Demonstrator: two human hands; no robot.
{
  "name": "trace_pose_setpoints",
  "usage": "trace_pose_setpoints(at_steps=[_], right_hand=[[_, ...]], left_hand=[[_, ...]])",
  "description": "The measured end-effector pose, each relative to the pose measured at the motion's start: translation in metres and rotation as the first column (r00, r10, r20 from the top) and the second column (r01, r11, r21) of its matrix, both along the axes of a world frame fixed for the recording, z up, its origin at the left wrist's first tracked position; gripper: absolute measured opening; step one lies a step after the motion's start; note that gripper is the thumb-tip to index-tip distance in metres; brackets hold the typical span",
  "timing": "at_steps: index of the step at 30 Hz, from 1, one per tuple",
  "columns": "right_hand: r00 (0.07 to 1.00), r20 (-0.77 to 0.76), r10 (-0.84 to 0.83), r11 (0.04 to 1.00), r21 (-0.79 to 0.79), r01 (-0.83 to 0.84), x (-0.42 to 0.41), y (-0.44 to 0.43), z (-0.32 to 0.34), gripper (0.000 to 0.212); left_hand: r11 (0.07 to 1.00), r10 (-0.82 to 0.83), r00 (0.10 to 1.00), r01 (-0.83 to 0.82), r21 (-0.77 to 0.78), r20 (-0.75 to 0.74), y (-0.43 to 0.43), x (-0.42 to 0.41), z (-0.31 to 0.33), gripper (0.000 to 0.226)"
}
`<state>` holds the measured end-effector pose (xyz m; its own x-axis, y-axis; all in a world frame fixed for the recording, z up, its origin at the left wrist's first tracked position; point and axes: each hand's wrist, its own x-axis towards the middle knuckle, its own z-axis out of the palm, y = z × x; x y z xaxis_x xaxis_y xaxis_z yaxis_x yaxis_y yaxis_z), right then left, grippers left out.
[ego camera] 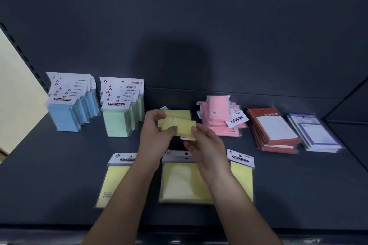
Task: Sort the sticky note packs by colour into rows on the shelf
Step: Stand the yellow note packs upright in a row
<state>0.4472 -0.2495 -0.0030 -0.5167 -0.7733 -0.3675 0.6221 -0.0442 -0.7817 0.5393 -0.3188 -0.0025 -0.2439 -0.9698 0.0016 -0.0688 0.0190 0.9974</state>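
Note:
My left hand [157, 133] and my right hand [205, 145] together hold a small stack of yellow sticky note packs [180, 124] above the middle of the dark shelf [59, 175]. The left hand's fingers grip the stack's left end and the right hand pinches its right edge. Three more yellow packs lie flat nearer the front: one at the left [113, 181], one in the middle [183, 181], one at the right [242, 171], partly hidden by my forearms. Blue packs [67, 113] and green packs [119, 119] stand upright in rows at the back left. Pink packs [219, 119] lie piled at the right.
A stack of red-backed note pads [274, 131] and a stack of purple-framed pads [316, 135] lie at the far right. The shelf's back panel [179, 26] rises behind everything. A slotted upright [22, 53] runs along the left side.

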Motion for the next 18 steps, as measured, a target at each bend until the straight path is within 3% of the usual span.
trace_pose_setpoints(at_steps=[5,10,15,18], right_hand=[[0.927,0.317,0.203,0.978,-0.111,-0.176,0.0,0.017,0.012,0.015],[0.911,0.24,0.336,0.94,-0.143,-0.31,-0.004,0.04,0.013,0.026],[0.901,0.312,0.3,0.953,-0.132,-0.272,-0.009,0.058,0.007,0.018],[0.925,0.084,0.371,0.928,-0.069,-0.366,-0.014,0.072,0.01,0.021]], left_hand=[[0.989,-0.124,0.983,0.133,0.056,-0.138,0.025,0.011,0.019,0.055],[0.955,-0.15,0.954,0.207,0.211,-0.259,0.036,0.017,0.024,0.046],[0.899,-0.215,0.94,0.297,0.323,-0.266,0.049,0.013,0.019,0.022],[0.884,-0.332,0.928,0.368,0.289,-0.169,0.057,0.009,0.018,0.019]])
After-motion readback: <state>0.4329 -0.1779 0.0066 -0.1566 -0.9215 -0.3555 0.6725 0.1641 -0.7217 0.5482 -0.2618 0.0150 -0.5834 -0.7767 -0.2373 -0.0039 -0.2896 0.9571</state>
